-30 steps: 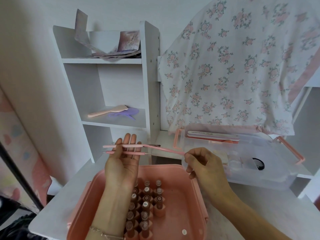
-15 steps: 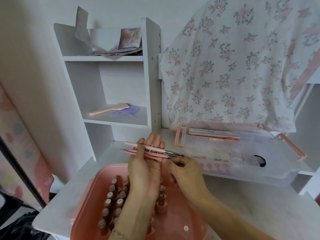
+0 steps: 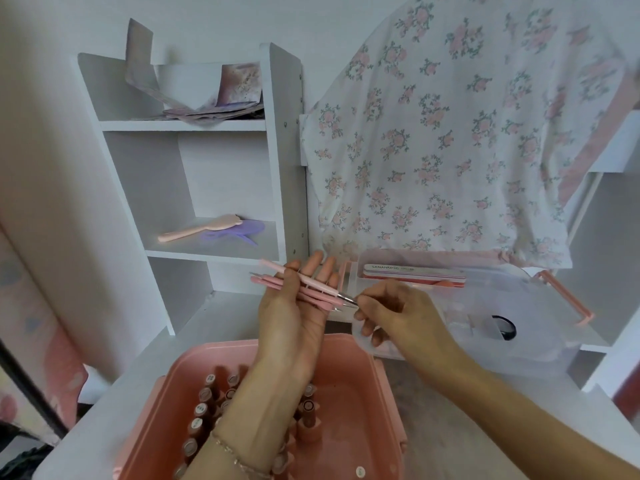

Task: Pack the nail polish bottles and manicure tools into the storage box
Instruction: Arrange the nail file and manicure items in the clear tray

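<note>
several pink manicure tools [image 3: 294, 283] lie across left hand [image 3: 298, 306], thumb curled over, bundled for one transfer. right hand [image 3: 398, 313] pinches metal tip of one tool, likely aligning it. pink storage box [image 3: 349, 368] with nail polish bottles [image 3: 204, 410] directly below on surface [image 3: 450, 403].

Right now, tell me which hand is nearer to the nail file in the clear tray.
Right. The right hand sits just below and left of the nail file, in front of the clear tray, pinching a pink tool's metal tip. The left hand is farther left, over the pink box.
</note>
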